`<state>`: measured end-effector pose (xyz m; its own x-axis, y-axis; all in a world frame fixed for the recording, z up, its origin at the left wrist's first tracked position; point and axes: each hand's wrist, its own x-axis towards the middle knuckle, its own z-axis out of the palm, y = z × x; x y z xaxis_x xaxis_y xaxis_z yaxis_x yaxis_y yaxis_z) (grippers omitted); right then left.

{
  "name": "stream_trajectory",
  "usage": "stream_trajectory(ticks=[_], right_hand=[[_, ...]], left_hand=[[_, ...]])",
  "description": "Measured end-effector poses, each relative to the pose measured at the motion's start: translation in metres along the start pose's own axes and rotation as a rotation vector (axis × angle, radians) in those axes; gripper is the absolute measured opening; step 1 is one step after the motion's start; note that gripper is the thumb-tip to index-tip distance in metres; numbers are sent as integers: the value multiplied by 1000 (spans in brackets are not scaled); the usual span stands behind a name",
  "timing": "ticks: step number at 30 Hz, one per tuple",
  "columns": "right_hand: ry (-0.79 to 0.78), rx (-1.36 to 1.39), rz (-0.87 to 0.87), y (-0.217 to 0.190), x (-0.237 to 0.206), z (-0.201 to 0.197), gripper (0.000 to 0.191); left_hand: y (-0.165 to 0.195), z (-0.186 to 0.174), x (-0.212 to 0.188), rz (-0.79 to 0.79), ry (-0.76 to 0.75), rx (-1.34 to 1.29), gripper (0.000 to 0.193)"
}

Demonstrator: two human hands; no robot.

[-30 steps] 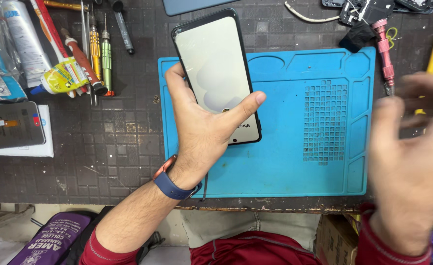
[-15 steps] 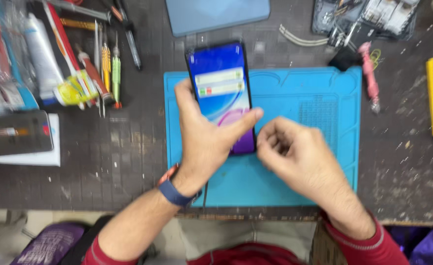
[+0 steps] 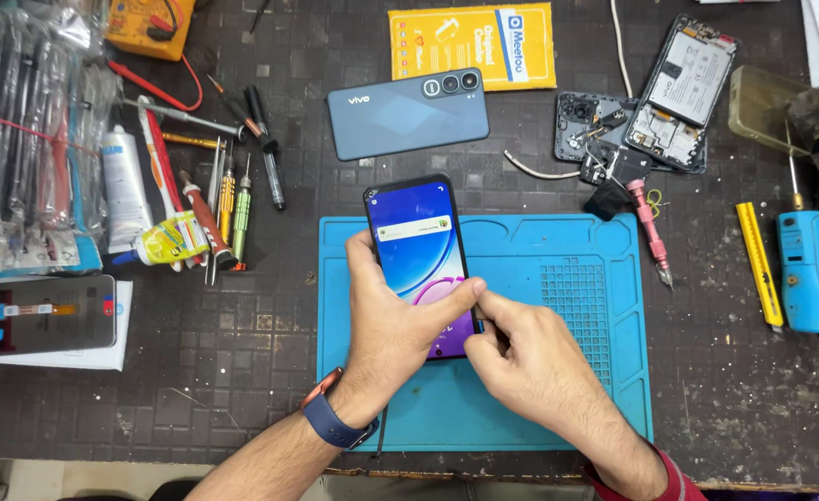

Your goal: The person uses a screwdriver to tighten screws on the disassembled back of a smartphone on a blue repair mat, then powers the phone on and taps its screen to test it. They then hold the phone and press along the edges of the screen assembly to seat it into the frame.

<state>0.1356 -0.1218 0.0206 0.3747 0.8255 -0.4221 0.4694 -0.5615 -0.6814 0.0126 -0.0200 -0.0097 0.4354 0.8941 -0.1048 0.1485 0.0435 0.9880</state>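
Head view: lit phone gripped over blue mat.
Left hand clasps phone steady, screen up; right hand fingertips pinch its right edge, so the side stays reachable.

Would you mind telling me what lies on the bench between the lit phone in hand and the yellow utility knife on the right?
In the head view, between the lit phone and the yellow utility knife lie the blue mat's grid section and a pink screwdriver.
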Motion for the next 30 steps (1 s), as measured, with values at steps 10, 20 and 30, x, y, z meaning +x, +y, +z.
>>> stream_trajectory(ticks=[10,20,30], right_hand=[[-144,625,111,25,3,-3,15],[-222,651,134,36,4,-2,19],[-148,639,145,44,-1,-16,15]], left_hand=[[6,-4,0,13,-5,51,81],[13,-4,2,-22,-62,94,82],[13,-7,5,-38,-74,141,84]])
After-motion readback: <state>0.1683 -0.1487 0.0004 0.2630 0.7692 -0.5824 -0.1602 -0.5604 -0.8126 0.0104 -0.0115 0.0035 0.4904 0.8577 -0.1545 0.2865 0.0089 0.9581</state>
